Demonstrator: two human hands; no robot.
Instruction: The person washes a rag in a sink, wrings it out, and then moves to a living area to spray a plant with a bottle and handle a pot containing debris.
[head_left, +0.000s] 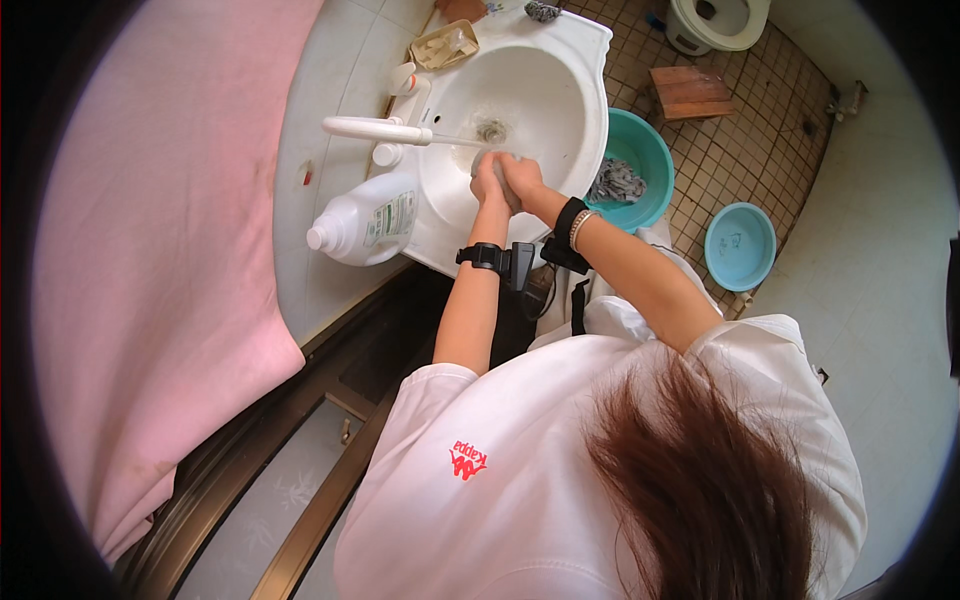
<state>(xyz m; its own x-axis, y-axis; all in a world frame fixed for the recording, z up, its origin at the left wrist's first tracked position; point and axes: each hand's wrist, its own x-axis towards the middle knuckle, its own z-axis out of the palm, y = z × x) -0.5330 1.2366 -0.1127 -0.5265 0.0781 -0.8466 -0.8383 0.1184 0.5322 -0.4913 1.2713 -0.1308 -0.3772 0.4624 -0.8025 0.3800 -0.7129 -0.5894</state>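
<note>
Over the basin of a white sink (pixel 560 75), my left hand (pixel 487 182) and my right hand (pixel 524 177) are closed together. Between the palms a bit of grey cloth (pixel 510 194) shows, mostly hidden by the fingers. Water runs from the white tap (pixel 375 129) in a thin stream onto or just beside my fingertips. Below the stream, the drain (pixel 491 130) lies under moving water. A large white bottle (pixel 372 220) with a green-printed label stands to the left of my left forearm.
A teal basin (pixel 655 160) holding grey cloth (pixel 617 183) sits right of the sink, with a smaller blue basin (pixel 741 246) beyond. A wooden stool (pixel 692 93) and a toilet (pixel 722 25) are further off. A soap tray (pixel 445 46) rests on the sink's corner; a pink curtain (pixel 180 200) hangs left.
</note>
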